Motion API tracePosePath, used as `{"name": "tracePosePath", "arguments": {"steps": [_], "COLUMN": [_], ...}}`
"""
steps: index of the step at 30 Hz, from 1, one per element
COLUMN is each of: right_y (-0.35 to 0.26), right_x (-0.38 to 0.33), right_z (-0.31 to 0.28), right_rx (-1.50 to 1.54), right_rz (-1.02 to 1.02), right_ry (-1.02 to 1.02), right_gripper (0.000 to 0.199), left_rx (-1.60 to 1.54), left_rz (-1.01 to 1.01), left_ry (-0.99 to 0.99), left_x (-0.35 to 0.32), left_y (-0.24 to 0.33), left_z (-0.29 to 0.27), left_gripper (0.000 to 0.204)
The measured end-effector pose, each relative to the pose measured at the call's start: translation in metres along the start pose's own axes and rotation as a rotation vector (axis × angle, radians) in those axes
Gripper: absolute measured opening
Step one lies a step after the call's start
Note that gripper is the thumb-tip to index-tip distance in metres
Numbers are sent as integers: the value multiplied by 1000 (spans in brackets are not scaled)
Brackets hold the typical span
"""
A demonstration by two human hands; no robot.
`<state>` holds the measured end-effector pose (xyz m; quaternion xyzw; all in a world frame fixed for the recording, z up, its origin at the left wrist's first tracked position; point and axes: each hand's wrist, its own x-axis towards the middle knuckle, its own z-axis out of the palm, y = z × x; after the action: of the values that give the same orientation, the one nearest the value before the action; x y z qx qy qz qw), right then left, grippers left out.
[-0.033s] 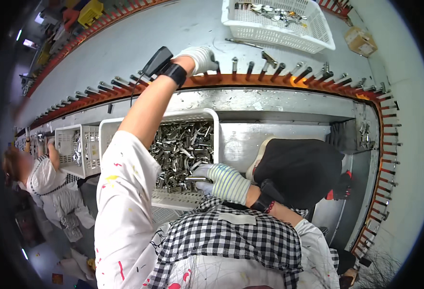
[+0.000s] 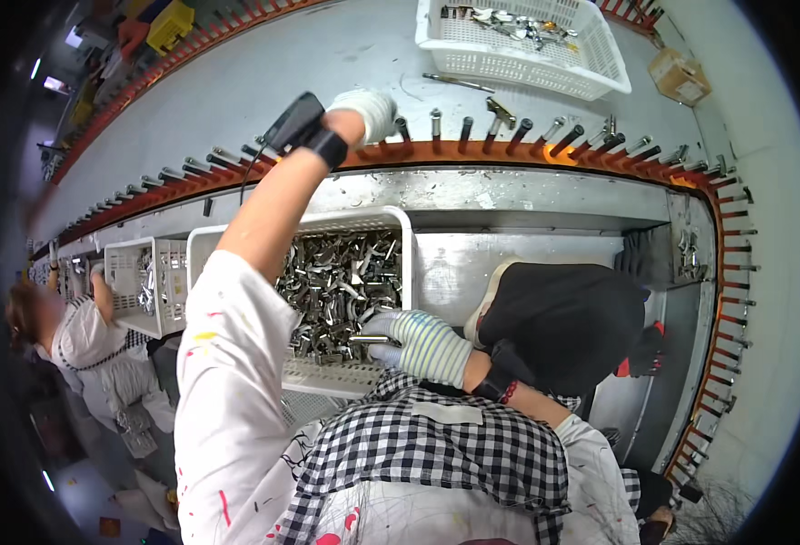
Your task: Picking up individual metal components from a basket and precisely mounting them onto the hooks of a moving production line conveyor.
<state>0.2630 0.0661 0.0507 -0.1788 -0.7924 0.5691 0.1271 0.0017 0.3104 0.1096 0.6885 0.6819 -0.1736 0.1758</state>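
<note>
My left hand [image 2: 366,113], in a striped white glove, reaches over the orange rail [image 2: 363,157] at the far side, beside a dark-tipped upright peg [image 2: 403,130]. Its fingers are blurred and partly hidden, so whether it grips anything is unclear. My right hand [image 2: 429,348], in a striped glove, pinches a slim shiny metal piece [image 2: 372,340] at the near right side of a white basket [image 2: 407,272]. Many small shiny metal parts [image 2: 336,291] fill that basket. One peg right of my left hand bears a metal T-shaped piece [image 2: 500,113].
Beyond the rail, a white basket [image 2: 527,74] of metal parts stands on the grey surface, near a loose rod [image 2: 457,83] and a cardboard box [image 2: 680,77]. A black cloth-like item [image 2: 568,318] lies right of my right hand. Another person [image 2: 82,331] sits at the left.
My left hand has shifted slightly left along the rail. The pegs beside it also stand a little further left. My right hand stays in place with the metal piece.
</note>
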Motion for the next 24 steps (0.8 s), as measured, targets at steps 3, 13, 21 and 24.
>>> {"name": "tracePosePath", "arguments": {"steps": [3,13,21,24], "right_y": [1,-1,11,0], "right_x": [-10,-11,-25,-26], "right_z": [-9,8,13,15], "right_rx": [-26,-84,-128,-156], "right_rz": [79,-5,-13,-1], "right_ry": [-53,-84,-31,-83], "right_gripper": [35,36,37,37], "left_rx": [371,-965,112,84], "left_rz": [102,-4,380,447], "left_ry": [167,226,163,-224], "left_x": [-32,22,-138,-165], "left_y": [52,83,101,61], "left_z": [-2,4,43,56], "left_gripper": [27,40,26,36]}}
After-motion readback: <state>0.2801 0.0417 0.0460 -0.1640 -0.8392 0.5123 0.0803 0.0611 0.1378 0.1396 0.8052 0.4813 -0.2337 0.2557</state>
